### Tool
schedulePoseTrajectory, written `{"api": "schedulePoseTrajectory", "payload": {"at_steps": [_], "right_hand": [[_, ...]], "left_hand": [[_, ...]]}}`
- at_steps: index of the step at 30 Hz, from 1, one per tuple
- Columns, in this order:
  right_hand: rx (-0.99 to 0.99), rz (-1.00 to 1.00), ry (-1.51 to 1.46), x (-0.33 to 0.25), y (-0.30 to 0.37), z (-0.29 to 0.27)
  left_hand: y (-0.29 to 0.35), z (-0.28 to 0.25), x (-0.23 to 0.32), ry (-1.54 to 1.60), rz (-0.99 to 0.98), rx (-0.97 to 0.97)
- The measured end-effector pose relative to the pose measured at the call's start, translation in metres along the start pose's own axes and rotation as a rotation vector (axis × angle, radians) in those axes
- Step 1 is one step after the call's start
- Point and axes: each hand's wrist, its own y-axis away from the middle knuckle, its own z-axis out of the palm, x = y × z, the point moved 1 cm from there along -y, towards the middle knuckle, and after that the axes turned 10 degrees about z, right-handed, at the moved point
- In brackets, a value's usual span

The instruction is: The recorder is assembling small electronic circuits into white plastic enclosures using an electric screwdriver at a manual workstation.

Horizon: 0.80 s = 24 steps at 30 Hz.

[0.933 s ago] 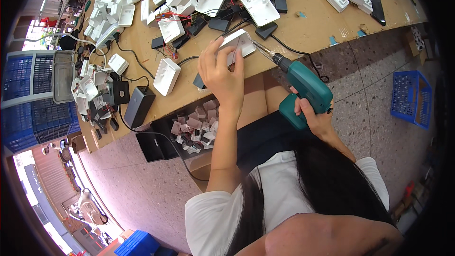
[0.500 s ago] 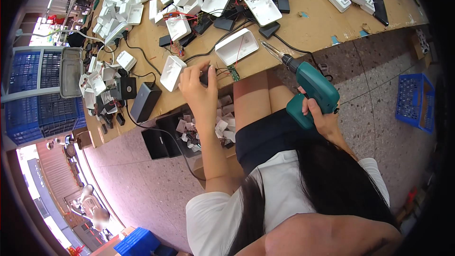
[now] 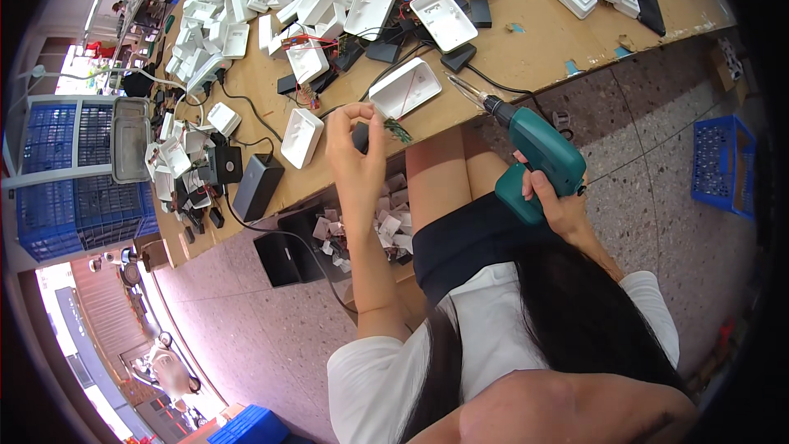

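1. My right hand point(image 3: 555, 198) grips the green tool point(image 3: 542, 141) by its handle, pointing it over the table point(image 3: 526, 56).
2. My left hand point(image 3: 344, 143), well apart, curls by a black block point(image 3: 360, 137); grip unclear.
3. Circuit board point(image 3: 398, 131): front edge, seemingly for reach.

No words, labels, brands, numbers or signs can be read: none on the green soldering gun point(image 3: 542, 148) in the right hand point(image 3: 555, 204), the white case point(image 3: 396, 92) just beyond the left hand point(image 3: 353, 161), the black box point(image 3: 258, 185) left of that hand, or the blue crate point(image 3: 713, 168) well right of the 2 hands.
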Motion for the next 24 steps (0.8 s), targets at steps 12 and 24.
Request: {"api": "schedulePoseTrajectory", "payload": {"at_steps": [12,24], "right_hand": [[-0.018,-0.018,0.054,0.007,-0.022,0.006],[-0.016,-0.013,0.054,0.023,-0.056,0.014]], "left_hand": [[-0.015,0.075,0.011,-0.203,0.01,-0.055],[-0.024,0.096,-0.004,-0.328,0.02,0.082]]}}
